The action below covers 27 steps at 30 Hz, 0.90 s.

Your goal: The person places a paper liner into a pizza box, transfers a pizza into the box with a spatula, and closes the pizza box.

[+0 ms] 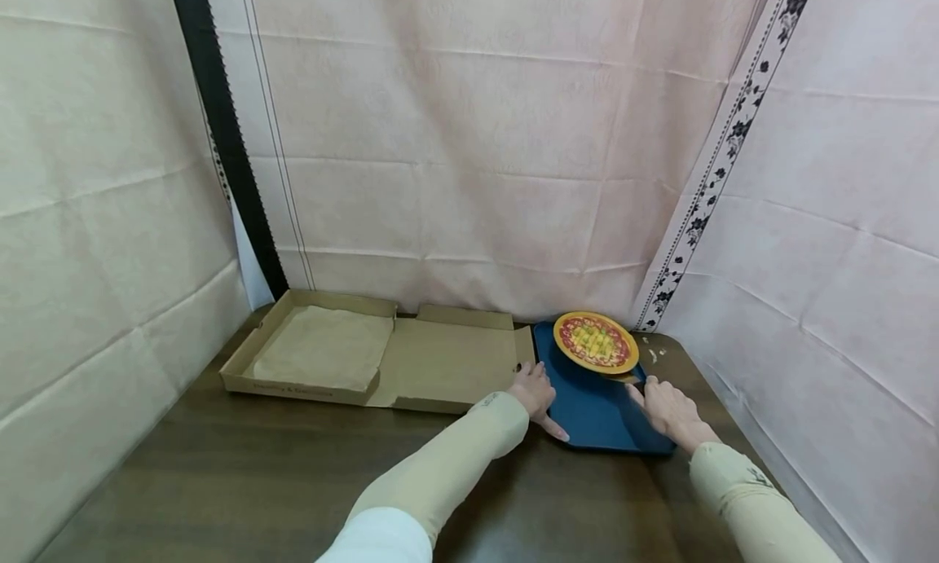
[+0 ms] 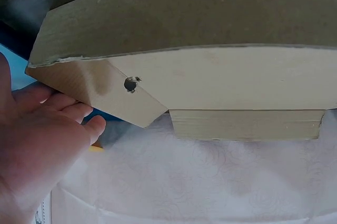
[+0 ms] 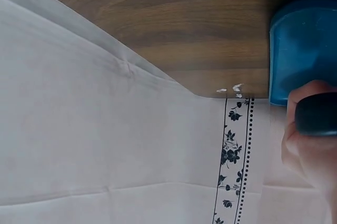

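Observation:
A round pizza with a yellow rim (image 1: 596, 340) lies over the back of a blue tray (image 1: 587, 404), tilted; whether it touches the tray I cannot tell. My right hand (image 1: 669, 412) is at the tray's right side, gripping a tool whose dark rounded handle (image 3: 317, 114) shows in the right wrist view. Its far part is mostly hidden near the pizza. My left hand (image 1: 534, 393) is by the tray's left edge, thumb spread, fingers near the side flap (image 2: 95, 84) of an open cardboard pizza box (image 1: 447, 363). Whether those fingers touch the flap is unclear.
A sheet of brown paper (image 1: 323, 347) lines the box's left half. White scraps (image 1: 653, 353) lie on the dark wooden table (image 1: 293, 481) near its back right corner. Pale cloth hangings (image 1: 469, 180) stand close behind and at both sides.

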Each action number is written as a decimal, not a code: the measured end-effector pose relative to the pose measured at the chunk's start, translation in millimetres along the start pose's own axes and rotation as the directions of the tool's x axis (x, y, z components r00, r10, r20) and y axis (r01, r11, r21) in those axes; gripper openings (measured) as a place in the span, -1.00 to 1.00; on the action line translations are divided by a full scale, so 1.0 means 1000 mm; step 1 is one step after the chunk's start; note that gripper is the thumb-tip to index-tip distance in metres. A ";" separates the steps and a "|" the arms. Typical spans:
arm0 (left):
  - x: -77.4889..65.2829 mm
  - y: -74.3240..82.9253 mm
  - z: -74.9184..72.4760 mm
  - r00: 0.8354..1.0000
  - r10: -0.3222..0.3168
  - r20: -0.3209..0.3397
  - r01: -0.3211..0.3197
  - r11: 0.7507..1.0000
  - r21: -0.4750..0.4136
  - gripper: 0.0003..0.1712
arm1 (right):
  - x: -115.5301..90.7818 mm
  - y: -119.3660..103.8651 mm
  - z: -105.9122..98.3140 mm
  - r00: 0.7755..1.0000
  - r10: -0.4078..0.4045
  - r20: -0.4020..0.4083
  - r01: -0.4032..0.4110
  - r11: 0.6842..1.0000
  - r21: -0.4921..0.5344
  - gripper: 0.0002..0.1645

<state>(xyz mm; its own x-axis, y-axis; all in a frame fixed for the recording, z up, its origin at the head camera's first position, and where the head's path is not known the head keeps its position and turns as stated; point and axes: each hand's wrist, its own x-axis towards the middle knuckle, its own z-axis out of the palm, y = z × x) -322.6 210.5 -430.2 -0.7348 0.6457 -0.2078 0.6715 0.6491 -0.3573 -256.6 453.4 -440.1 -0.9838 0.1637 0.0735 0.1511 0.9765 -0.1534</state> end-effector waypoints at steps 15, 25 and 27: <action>-0.001 0.001 0.003 1.000 -0.010 0.017 0.010 1.000 -0.012 0.22 | -0.004 -0.007 0.001 0.999 -0.034 -0.005 0.034 0.999 -0.005 -0.38; -0.001 -0.002 0.006 0.999 0.011 -0.050 -0.011 1.000 0.013 0.26 | -0.005 -0.011 -0.002 0.999 -0.052 -0.014 0.052 0.999 0.005 -0.40; 0.000 -0.002 0.010 0.996 0.031 -0.081 -0.031 0.999 -0.007 0.30 | -0.006 -0.010 -0.001 0.999 -0.048 -0.007 0.048 0.999 0.008 -0.38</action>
<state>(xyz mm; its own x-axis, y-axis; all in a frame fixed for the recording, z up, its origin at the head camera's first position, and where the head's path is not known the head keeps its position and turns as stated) -325.1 205.1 -438.0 -0.7036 0.6958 -0.1441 0.6948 0.6313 -0.3446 -252.2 443.1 -438.3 -0.9892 0.1175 0.0875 0.1028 0.9821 -0.1576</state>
